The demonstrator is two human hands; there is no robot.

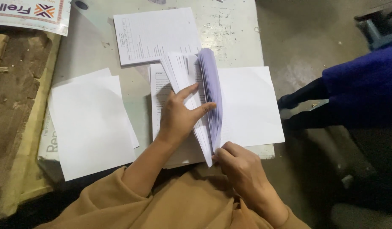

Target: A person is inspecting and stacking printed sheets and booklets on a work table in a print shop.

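Head view, looking straight down on a pale, scuffed worktop (238,29). At centre lies a stack of printed sheets (191,80), its upper leaves lifted and fanned into an arch. The left hand (179,114) rests on the left half of the stack, fingers spread wide, thumb pressed against the bent leaves so that they stay curled. The right hand (240,163) pinches the near edge of the fanned leaves between thumb and fingers, closed narrowly on the paper. Both forearms wear tan sleeves (162,203). To the right of the fan, a blank white sheet (251,106) lies flat, touching the stack and reaching the worktop's right edge. Beyond the stack, a printed form (153,34) lies apart, slightly turned. To the left, two overlapping blank sheets (90,123) lie well apart from the stack, over a printed wrapper. At far right, beside the worktop, stands another person in a blue garment (361,85) over a grey floor.
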